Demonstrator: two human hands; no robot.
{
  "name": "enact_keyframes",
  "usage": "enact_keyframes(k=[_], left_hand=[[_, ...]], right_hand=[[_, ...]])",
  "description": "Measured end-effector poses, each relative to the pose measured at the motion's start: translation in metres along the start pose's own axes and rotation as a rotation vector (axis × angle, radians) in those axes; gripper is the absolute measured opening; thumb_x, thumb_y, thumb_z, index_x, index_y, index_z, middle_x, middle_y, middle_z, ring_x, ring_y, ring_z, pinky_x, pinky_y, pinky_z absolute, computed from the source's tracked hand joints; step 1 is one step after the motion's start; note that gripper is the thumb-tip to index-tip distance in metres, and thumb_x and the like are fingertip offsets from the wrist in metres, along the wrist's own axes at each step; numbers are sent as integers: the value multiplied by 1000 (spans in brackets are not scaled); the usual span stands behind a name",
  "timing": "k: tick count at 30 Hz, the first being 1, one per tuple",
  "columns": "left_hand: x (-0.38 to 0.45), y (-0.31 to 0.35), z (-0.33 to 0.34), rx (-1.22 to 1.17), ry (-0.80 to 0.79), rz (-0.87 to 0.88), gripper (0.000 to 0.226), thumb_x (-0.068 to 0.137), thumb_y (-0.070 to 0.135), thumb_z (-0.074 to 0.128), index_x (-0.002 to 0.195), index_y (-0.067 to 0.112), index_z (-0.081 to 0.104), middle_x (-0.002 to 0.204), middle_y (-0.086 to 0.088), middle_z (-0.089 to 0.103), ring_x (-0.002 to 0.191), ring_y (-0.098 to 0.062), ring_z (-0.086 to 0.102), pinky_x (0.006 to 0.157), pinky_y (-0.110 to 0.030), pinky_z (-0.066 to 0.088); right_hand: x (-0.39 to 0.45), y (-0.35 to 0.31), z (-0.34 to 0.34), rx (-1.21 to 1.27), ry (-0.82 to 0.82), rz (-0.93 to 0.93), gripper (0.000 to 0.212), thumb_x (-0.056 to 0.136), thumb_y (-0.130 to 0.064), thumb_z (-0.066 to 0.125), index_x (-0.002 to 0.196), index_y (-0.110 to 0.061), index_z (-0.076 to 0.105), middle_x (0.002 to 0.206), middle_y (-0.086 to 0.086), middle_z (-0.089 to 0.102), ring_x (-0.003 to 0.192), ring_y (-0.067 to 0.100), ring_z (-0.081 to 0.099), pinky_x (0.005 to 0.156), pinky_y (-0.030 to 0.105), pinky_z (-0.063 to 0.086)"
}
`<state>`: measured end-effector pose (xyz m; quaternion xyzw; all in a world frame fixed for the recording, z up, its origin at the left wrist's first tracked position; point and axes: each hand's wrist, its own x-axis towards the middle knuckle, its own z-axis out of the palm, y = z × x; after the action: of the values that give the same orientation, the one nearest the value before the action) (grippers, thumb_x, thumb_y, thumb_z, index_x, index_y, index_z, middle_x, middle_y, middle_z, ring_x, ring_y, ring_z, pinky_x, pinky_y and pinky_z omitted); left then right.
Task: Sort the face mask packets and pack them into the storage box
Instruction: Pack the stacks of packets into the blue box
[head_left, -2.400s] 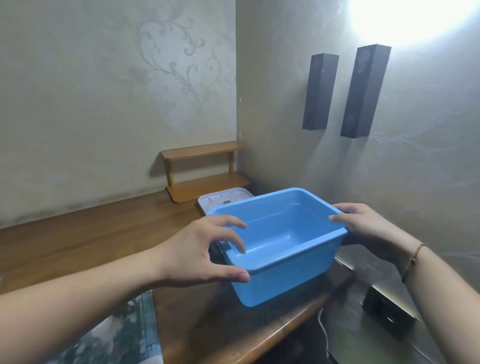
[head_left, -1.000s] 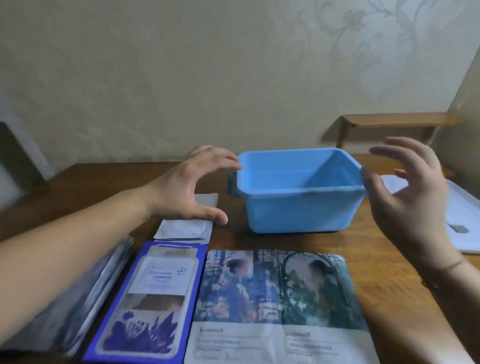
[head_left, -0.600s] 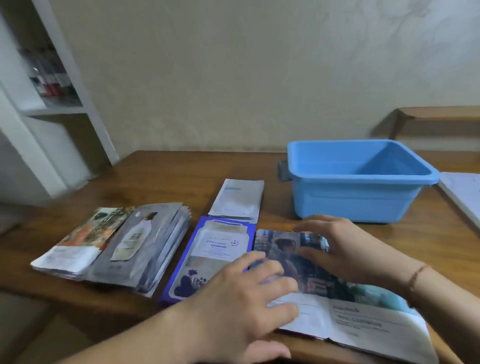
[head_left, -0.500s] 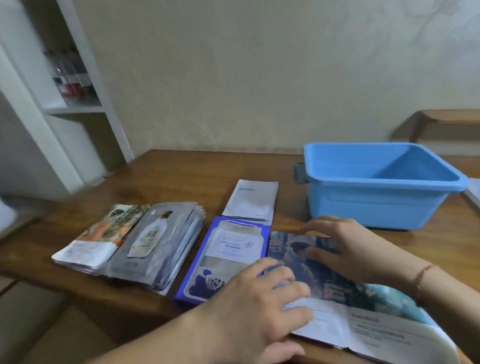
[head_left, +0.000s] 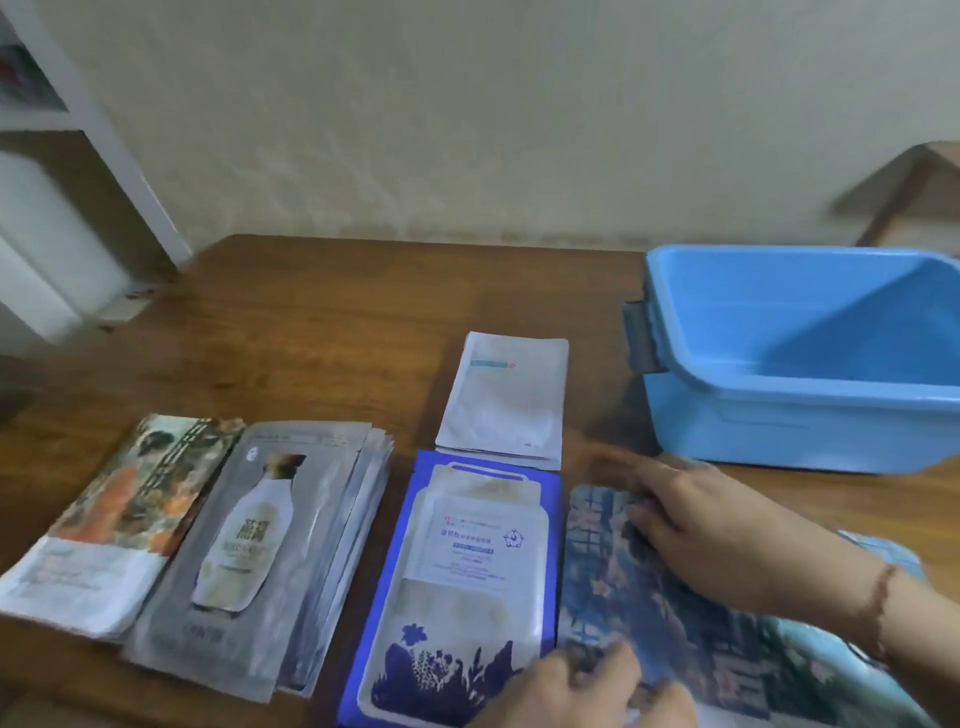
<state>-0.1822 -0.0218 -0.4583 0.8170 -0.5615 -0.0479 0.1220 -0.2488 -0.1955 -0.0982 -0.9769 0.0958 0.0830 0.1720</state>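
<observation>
Box: the blue box sits far right on the wooden surface, open and with nothing inside.
Packets: five lots in front of it — an orange packet at far left, a grey stack overlapping it, a blue packet, a white packet behind that, and a picture packet at right.
Right hand: the right hand lies flat on the picture packet, fingers stretched out and gripping nothing.
Left hand: the left hand is low in frame at that packet's near edge; blur hides whether its fingers pinch it.
</observation>
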Motion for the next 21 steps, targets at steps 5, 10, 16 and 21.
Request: enact_keyframes(k=[5, 10, 16, 21], left_hand=[[-24, 123, -340, 413, -117, 525, 22, 82, 36, 62, 101, 31, 52, 105, 9, 60, 78, -16, 62, 51, -20, 48], [-13, 111, -388, -3, -506, 421, 33, 88, 41, 60, 112, 19, 63, 118, -3, 61, 106, -26, 57, 73, -37, 52], [-14, 96, -414, -635, 80, -296, 32, 79, 39, 72, 101, 22, 55, 105, 10, 50, 99, -7, 50, 86, -28, 49], [-17, 90, -412, -1119, -85, -638, 91, 72, 34, 86, 141, 44, 27, 133, 16, 47, 120, 2, 51, 103, -18, 43]], right_hand=[[-1, -18, -20, -12, -144, 103, 11, 89, -35, 46, 93, -25, 47, 94, 3, 63, 84, 29, 58, 71, 43, 50], [-14, -42, -51, 11, -198, 166, 30, 74, -31, 53, 104, -28, 53, 96, -3, 66, 84, 29, 60, 68, 40, 53], [-24, -55, -74, 45, -145, 180, 17, 80, -29, 59, 96, -30, 53, 97, -5, 69, 88, 27, 63, 68, 35, 51], [-38, -66, -91, 72, -108, 155, 18, 82, -31, 63, 95, -31, 52, 92, -8, 71, 85, 25, 63, 65, 33, 49]])
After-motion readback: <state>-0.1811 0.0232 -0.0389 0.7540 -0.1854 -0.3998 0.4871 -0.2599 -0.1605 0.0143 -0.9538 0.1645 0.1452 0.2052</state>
